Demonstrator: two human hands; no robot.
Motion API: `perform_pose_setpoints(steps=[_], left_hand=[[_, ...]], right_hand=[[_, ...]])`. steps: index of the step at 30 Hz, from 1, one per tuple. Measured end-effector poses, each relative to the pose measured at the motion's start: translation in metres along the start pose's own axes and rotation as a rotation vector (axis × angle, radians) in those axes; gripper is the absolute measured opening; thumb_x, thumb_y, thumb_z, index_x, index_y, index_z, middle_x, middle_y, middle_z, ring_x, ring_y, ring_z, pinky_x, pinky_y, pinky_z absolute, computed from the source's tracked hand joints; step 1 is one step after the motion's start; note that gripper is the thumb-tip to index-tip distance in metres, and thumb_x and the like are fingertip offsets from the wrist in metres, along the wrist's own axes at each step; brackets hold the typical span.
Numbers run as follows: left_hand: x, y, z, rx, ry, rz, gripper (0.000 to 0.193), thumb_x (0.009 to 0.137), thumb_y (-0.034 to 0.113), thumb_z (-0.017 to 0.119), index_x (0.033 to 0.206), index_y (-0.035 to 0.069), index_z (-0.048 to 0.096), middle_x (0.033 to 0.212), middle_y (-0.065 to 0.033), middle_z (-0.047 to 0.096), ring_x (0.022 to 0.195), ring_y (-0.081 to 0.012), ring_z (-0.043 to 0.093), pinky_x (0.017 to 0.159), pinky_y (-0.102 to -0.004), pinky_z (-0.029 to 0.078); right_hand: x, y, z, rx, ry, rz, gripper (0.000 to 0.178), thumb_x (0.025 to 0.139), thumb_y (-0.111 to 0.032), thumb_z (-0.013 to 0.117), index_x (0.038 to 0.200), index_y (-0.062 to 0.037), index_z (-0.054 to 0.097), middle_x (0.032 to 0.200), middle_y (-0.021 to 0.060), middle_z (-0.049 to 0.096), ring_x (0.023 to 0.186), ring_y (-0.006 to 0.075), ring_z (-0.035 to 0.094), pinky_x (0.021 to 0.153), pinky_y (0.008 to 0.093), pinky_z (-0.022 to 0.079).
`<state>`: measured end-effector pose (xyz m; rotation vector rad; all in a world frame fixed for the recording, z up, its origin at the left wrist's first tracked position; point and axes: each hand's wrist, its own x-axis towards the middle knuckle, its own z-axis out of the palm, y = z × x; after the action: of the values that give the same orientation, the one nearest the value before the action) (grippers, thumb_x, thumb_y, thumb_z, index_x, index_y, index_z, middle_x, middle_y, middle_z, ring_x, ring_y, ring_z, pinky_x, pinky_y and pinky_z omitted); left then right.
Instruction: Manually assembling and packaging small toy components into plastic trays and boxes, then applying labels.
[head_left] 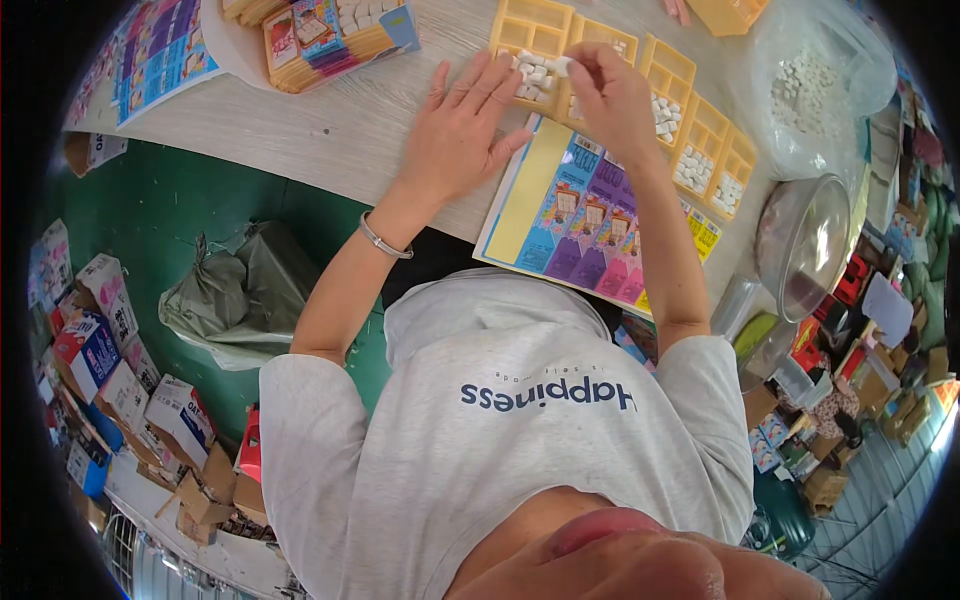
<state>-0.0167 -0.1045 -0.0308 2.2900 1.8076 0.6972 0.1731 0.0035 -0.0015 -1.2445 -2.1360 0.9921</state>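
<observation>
Room: green floor (230,190), with cardboard boxes (185,415) piled at the left and mixed goods crowding the right side.
Table: pale, wood-grained top (350,140) across the upper part of the view.
Yellow trays: a slanting row (672,68) on the table, divided into compartments; the near compartments hold small white pieces (533,78), while several far ones are bare.
Left hand: palm down (465,135), fingers slightly spread, fingertips at the left edge of the leftmost tray; whether they press on it cannot be told.
Right hand: thumb and fingers together (590,80), pinched on one white piece (563,66) above the trays, near the leftmost one's filled compartment.
Printed sheet: colourful, with a pale yellow strip (517,190), lying on the near side of the trays, partly under the right forearm.
Clear bag: more white pieces inside (805,90), right of the trays.
Round tub: see-through (805,245), at the table's right edge.
Cards: a thick stack in a white holder (240,50), upper left.
Floor bag: grey-green plastic (235,300), knotted.
</observation>
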Motion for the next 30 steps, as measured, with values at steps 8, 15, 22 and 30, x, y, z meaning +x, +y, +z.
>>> perform_pose_setpoints(steps=[8, 15, 22, 30], left_hand=[[0.013, 0.001, 0.005, 0.117, -0.096, 0.004, 0.080, 0.090, 0.060, 0.055, 0.151, 0.012, 0.038, 0.159, -0.0041, 0.035, 0.149, -0.0248, 0.027, 0.120, -0.0517, 0.019], [0.019, 0.003, 0.014, 0.026, -0.112, 0.085, 0.083, 0.090, 0.065, 0.052, 0.152, 0.012, 0.037, 0.157, -0.0054, 0.037, 0.148, -0.0234, 0.028, 0.121, -0.0522, 0.016], [0.029, 0.001, -0.013, -0.072, -0.173, 0.010, 0.081, 0.092, 0.062, 0.052, 0.152, 0.010, 0.036, 0.157, -0.0097, 0.037, 0.148, -0.0276, 0.028, 0.121, -0.0528, 0.014], [0.049, 0.011, 0.018, 0.043, -0.186, 0.080, 0.089, 0.087, 0.063, 0.058, 0.153, 0.008, 0.034, 0.161, -0.0112, 0.028, 0.151, -0.0305, 0.020, 0.120, -0.0551, 0.013]], right_hand=[[0.003, 0.005, -0.002, 0.476, -0.011, 0.187, 0.017, 0.099, -0.012, 0.058, 0.111, -0.0020, 0.066, 0.086, -0.0026, 0.062, 0.066, 0.0002, 0.049, 0.056, 0.0172, 0.038], [0.013, 0.014, -0.064, 0.607, 0.157, 0.281, 0.014, 0.098, -0.012, 0.057, 0.101, -0.0008, 0.065, 0.070, -0.0012, 0.056, 0.048, 0.0010, 0.035, 0.044, 0.0192, 0.027], [0.063, 0.204, -0.282, 1.477, 0.091, 0.355, 0.023, 0.099, -0.015, 0.051, 0.093, 0.0063, 0.059, 0.062, -0.0012, 0.043, 0.050, 0.0093, 0.036, 0.047, 0.0225, 0.028], [0.096, 0.366, -0.366, -1.097, 0.624, 0.115, 0.039, 0.090, -0.040, 0.057, 0.094, -0.0041, 0.072, 0.074, 0.0149, 0.069, 0.065, 0.0273, 0.064, 0.068, 0.0453, 0.053]])
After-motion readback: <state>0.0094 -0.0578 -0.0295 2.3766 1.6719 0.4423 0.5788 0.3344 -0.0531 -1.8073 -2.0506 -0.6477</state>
